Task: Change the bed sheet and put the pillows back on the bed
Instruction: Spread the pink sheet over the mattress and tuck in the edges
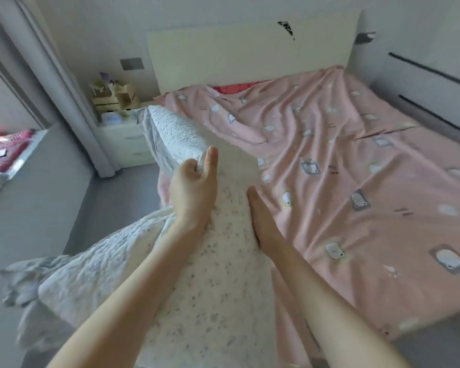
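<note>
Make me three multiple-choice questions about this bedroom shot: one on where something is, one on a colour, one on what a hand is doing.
1. Where is the nightstand?
A) beside the headboard, at the picture's left
B) at the foot of the bed
C) under the window

2. What colour is the spread-out sheet?
A) blue
B) pink
C) green

3. What is the left hand doing?
A) hanging idle
B) pressing flat on the floor
C) gripping a bunch of the white cover

Answers:
1 A, it stands next to the headboard's left end.
2 B, the sheet is pink with small printed figures.
3 C, its fingers curl round white fabric.
</note>
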`<state>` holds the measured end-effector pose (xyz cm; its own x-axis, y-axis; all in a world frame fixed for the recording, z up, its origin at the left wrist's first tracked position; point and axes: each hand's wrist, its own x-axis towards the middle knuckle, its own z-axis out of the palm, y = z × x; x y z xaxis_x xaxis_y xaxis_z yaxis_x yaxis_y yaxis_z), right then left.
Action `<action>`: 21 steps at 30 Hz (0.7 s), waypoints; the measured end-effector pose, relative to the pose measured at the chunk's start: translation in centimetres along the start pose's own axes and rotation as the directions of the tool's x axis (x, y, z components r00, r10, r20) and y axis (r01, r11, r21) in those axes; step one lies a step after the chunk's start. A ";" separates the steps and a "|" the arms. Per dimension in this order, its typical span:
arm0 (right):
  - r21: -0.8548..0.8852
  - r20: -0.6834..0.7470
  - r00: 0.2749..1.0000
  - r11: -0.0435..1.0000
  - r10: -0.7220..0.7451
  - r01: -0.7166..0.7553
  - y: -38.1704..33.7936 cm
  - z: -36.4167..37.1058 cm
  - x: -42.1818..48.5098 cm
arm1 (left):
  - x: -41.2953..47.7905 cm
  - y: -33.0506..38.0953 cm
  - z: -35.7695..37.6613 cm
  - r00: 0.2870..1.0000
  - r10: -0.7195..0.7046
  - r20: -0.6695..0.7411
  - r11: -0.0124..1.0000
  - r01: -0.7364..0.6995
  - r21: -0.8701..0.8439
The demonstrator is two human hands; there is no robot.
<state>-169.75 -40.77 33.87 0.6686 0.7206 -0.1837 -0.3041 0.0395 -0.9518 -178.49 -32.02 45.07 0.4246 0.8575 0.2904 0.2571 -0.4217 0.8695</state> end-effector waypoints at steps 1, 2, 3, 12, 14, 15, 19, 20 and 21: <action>-0.024 -0.074 0.997 0.999 -0.030 0.028 -0.7 -2.9 -0.1 | -0.4 1.2 2.9 0.999 0.009 0.042 1.000 -0.008 -0.015; -0.081 -0.156 0.986 0.996 -0.056 0.044 -1.6 -5.9 -0.3 | -0.9 2.4 6.1 0.996 0.018 0.082 0.999 -0.016 -0.029; -0.147 -0.231 0.970 0.988 -0.076 0.043 -2.3 -8.9 -0.6 | -1.5 3.6 9.2 0.993 0.028 0.118 0.998 -0.021 -0.053; -0.405 -0.728 0.642 0.907 -0.242 -0.118 -8.6 -34.7 -1.0 | -5.4 14.1 36.0 0.897 0.017 0.442 0.924 0.155 -0.349; -0.495 -0.756 0.593 0.836 -0.279 -0.237 -9.9 -38.3 -0.5 | -5.6 14.4 40.5 0.847 -0.034 0.530 0.909 0.246 -0.335; -0.544 -0.756 0.589 0.776 -0.287 -0.320 -10.0 -39.9 0.1 | -5.4 13.8 42.5 0.808 -0.058 0.586 0.923 0.267 -0.277; -0.666 -0.673 0.721 0.557 -0.164 -0.496 -7.7 -40.4 4.4 | -2.9 6.6 45.5 0.690 -0.254 0.678 0.958 0.275 0.078; -0.692 -0.627 0.769 0.546 -0.129 -0.472 -6.4 -39.0 5.5 | -2.3 3.6 44.6 0.709 -0.296 0.640 0.954 0.247 0.168; -0.706 -0.575 0.813 0.557 -0.090 -0.437 -4.9 -37.3 6.3 | -1.8 0.3 43.0 0.747 -0.329 0.578 0.943 0.233 0.237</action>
<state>-138.73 -62.18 28.25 0.9613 0.1847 -0.2047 0.0173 -0.7815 -0.6236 -141.79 -46.36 27.66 0.7342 0.6089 -0.3003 0.5468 -0.2681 0.7932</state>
